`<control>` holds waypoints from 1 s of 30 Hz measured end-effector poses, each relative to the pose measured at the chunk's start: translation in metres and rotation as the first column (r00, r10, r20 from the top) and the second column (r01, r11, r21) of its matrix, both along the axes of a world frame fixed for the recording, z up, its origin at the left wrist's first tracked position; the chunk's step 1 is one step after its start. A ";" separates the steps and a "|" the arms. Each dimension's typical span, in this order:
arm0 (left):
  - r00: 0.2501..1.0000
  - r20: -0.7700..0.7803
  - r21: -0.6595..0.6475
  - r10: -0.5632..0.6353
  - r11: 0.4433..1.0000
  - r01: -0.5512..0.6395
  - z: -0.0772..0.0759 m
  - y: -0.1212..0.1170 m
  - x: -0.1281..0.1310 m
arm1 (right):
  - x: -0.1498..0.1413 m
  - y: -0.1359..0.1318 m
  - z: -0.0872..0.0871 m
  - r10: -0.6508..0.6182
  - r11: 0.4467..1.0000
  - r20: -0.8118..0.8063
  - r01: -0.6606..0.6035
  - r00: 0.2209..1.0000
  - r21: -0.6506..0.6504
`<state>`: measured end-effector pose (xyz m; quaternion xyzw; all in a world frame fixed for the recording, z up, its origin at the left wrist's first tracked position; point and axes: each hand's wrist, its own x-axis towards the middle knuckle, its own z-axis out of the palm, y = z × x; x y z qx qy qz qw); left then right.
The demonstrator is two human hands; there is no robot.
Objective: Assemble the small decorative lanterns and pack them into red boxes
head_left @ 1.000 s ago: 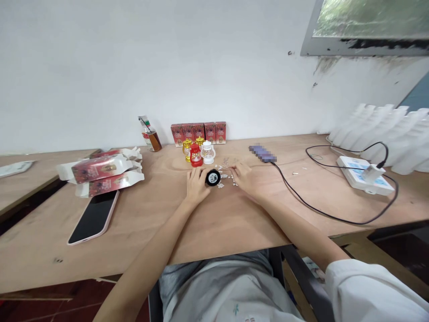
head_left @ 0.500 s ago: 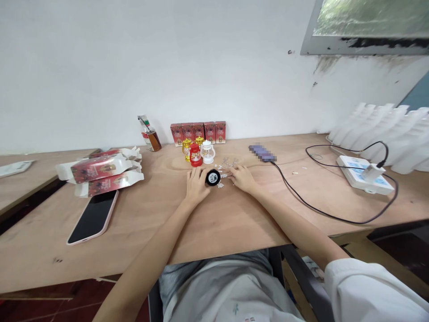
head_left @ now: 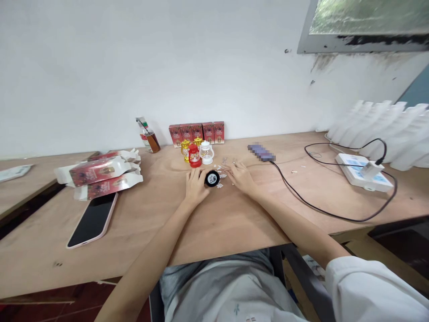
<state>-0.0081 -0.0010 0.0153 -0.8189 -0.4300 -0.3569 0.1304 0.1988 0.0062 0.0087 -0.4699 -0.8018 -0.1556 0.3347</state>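
My left hand rests on the tabletop, its fingers curled around a round black piece with a pale centre facing up. To the right of that piece, small white plastic parts lie scattered. My right hand is stretched flat among small clear pieces, fingers extended; no held thing shows. Just behind my hands stand miniature lanterns: a red one, a white one, and two gold ones, the nearer gold lantern at the left.
Red printed boxes line the wall beside a bottle. Opened cartons and a phone lie left. Rightward are a second phone on a black cable, a power strip and stacked white foam-like pieces.
My right hand's fingers have straightened and reached slightly forward over the small clear pieces. My left hand keeps the round black piece in the same place. The view has shifted slightly.
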 end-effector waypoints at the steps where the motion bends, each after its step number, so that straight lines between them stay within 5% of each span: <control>1: 1.000 0.002 0.006 -0.004 1.000 0.004 0.000 0.000 0.000 | -0.003 -0.003 0.000 0.050 0.997 -0.098 -0.044 0.994 0.064; 4: 1.000 0.004 0.009 -0.011 1.000 0.011 0.000 0.000 0.001 | -0.013 -0.012 0.000 0.223 0.962 -0.235 -0.175 0.946 0.211; 7: 1.000 -0.002 0.008 -0.003 1.000 0.003 -0.001 0.000 0.001 | -0.023 -0.018 0.000 0.327 0.928 -0.194 -0.275 0.925 0.251; 17: 0.999 0.002 0.029 -0.045 0.999 0.045 -0.001 -0.001 0.003 | -0.028 -0.021 0.002 0.321 0.876 -0.050 -0.276 0.946 0.396; 26: 0.999 -0.007 0.028 -0.045 0.999 0.045 0.000 -0.001 0.003 | -0.022 -0.019 0.007 0.247 0.933 -0.113 -0.205 0.962 0.295; 30: 1.000 -0.004 0.032 -0.013 0.999 0.013 0.002 0.000 0.000 | 0.002 -0.007 0.016 0.101 0.995 -0.206 -0.099 0.973 0.019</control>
